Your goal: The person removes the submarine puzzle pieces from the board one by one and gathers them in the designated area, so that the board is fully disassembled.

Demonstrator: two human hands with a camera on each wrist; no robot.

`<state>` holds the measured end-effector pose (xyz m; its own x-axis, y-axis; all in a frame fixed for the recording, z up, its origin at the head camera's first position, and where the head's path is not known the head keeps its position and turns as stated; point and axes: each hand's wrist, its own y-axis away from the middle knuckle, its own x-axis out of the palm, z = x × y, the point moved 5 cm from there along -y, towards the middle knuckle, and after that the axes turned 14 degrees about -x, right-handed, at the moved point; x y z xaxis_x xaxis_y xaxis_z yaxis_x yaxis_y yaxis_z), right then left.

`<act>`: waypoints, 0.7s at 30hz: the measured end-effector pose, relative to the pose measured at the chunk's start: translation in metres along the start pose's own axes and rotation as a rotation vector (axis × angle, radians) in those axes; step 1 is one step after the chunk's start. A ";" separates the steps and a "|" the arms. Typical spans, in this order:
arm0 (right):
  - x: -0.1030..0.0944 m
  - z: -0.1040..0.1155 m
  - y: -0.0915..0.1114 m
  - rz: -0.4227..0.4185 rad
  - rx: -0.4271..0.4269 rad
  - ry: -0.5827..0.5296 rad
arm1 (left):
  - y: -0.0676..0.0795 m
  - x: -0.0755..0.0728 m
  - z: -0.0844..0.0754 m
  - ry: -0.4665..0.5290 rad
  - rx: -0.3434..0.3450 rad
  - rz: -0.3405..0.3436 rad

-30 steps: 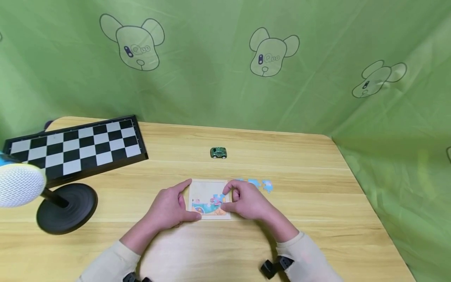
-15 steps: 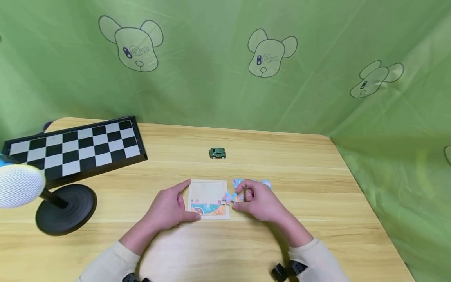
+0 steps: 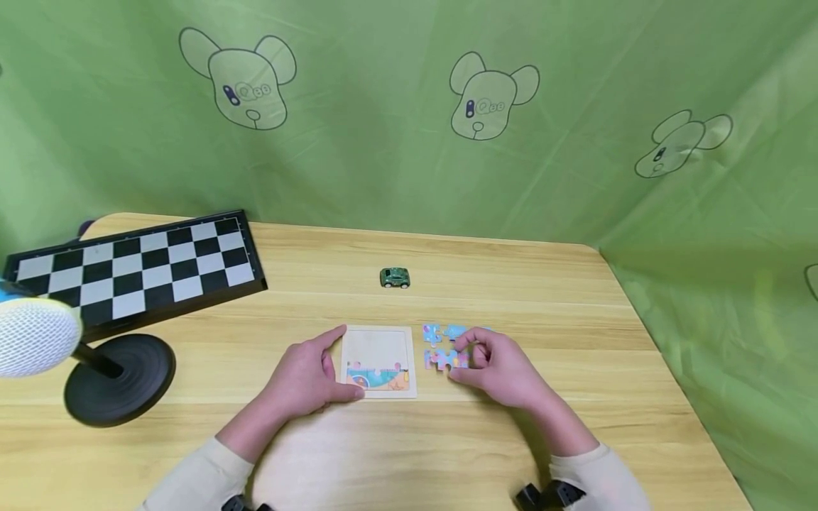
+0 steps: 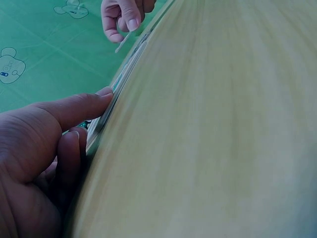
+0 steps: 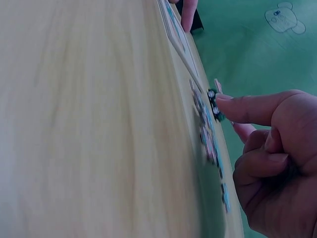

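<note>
A square wooden puzzle board lies flat on the table, its bottom strip filled with blue and orange picture pieces. My left hand holds the board by its left side, forefinger at the top corner and thumb on the bottom edge. To the right of the board, my right hand pinches a small jigsaw piece between thumb and forefinger, raised a little off the table. Pink and blue jigsaw pieces lie beside and partly under that hand. Behind them is a row of blue pieces, partly hidden by the fingers.
A green toy car stands behind the board. At the left are a black-and-white chessboard and a round black base carrying a white mesh-covered head. A green curtain hangs behind the table.
My right hand has carried the jigsaw piece from above the board rightward to the loose pieces, uncovering the board's right side. My left hand stays on the board.
</note>
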<state>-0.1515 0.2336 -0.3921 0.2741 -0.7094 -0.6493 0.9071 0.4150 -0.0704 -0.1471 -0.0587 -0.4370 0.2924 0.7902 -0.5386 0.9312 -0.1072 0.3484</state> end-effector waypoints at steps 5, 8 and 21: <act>-0.007 -0.009 0.008 -0.004 -0.012 -0.009 | 0.000 0.000 0.000 0.004 -0.003 -0.001; -0.011 -0.014 0.012 -0.006 -0.008 -0.008 | 0.000 0.000 0.000 0.007 -0.005 0.003; -0.028 -0.036 0.024 -0.011 -0.019 0.025 | 0.000 0.000 0.000 0.031 -0.012 0.012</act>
<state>-0.1492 0.2838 -0.4025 0.2556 -0.6995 -0.6673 0.9037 0.4182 -0.0923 -0.1466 -0.0584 -0.4370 0.2963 0.8073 -0.5103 0.9251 -0.1097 0.3636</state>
